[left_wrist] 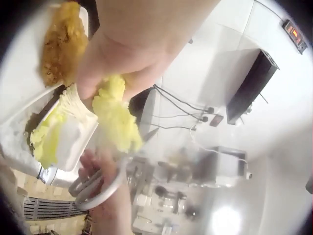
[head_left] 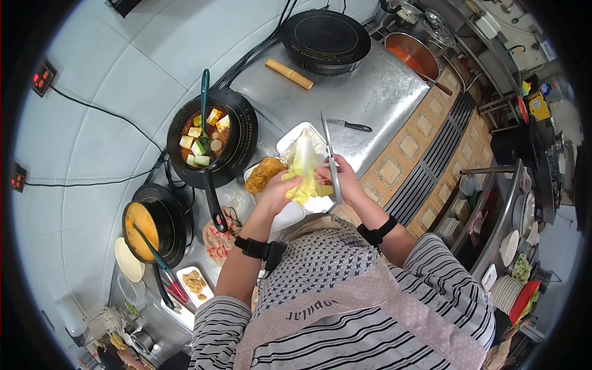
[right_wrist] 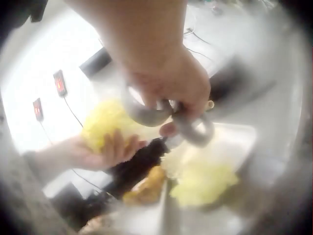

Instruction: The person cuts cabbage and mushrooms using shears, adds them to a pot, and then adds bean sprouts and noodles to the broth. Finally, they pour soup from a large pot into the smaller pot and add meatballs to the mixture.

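Observation:
A yellow-green cabbage leaf [head_left: 303, 169] with a white stem is pinched in my left hand [head_left: 275, 194], above a white tray [head_left: 287, 140]. My right hand [head_left: 346, 179] holds grey-handled scissors [head_left: 333, 172], their blades pointing away from me beside the leaf. In the right wrist view my right hand [right_wrist: 168, 81] has its fingers at the scissor handles [right_wrist: 193, 129]. The left wrist view shows the leaf [left_wrist: 115, 115] under my left hand [left_wrist: 129, 58]. The tray holds thin white mushrooms [left_wrist: 73, 104] and more leaf [left_wrist: 46, 139]. A golden-brown fried piece [head_left: 264, 175] lies left of the leaf.
A pan of red stew with tofu [head_left: 187, 142] stands at the left, its handle [head_left: 214, 206] pointing towards me. Below it is a pot of orange soup [head_left: 140, 225]. A knife [head_left: 351, 125], a bamboo piece [head_left: 289, 74] and a black cooktop [head_left: 325, 38] lie on the steel counter [head_left: 265, 80].

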